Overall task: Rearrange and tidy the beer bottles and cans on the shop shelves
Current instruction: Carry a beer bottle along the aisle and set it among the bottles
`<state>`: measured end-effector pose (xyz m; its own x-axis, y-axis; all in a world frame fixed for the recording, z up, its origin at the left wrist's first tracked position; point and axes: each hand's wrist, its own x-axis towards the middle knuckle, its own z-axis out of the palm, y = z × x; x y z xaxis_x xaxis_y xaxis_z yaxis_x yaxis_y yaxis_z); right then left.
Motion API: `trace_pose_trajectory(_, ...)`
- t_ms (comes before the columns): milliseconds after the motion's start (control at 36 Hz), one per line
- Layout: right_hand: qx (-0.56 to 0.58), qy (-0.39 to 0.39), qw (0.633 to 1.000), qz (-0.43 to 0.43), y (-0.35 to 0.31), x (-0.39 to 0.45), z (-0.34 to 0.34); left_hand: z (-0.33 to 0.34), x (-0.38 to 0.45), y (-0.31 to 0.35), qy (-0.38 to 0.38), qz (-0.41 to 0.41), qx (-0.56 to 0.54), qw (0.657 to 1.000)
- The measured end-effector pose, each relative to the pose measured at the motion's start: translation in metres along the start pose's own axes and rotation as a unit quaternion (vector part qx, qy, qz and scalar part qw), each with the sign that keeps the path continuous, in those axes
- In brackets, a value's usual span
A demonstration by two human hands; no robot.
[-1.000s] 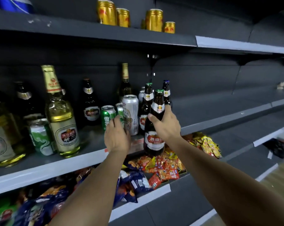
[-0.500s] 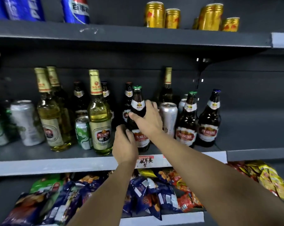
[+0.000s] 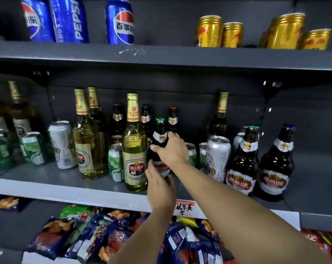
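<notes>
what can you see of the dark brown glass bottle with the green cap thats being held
The dark brown glass beer bottle with a green cap stands upright on the grey metal middle shelf, just right of a tall pale-gold bottle. It has a white and gold neck label and a white and red body label, partly hidden. The right hand grips its shoulder; the left hand touches its base.

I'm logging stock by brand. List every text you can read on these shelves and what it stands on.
"PEPSI": tall blue can, top shelf.
"百事可": blue can, top shelf.
"U8": red labels of the two dark bottles on the right.
"5": handwritten price tag on the shelf edge; its characters are unclear.
Gold cans, green cans, snack bags: too blurred.
</notes>
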<state>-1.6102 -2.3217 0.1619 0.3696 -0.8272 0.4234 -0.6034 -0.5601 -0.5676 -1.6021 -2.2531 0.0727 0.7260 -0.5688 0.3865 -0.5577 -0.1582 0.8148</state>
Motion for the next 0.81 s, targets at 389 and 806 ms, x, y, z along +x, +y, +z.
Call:
trace_pose_trajectory(389, -0.008, -0.020, 0.996, 0.082, -0.001, 0.058, 0.016, 0.021, 0.017, -0.008, -0.127, 0.037, 0.022, 0.991)
trace_pose_trajectory(806, -0.083, -0.004, 0.996, 0.017, 0.012, 0.062, -0.006, 0.042, 0.054, 0.021, -0.153, 0.070, 0.047, 0.985)
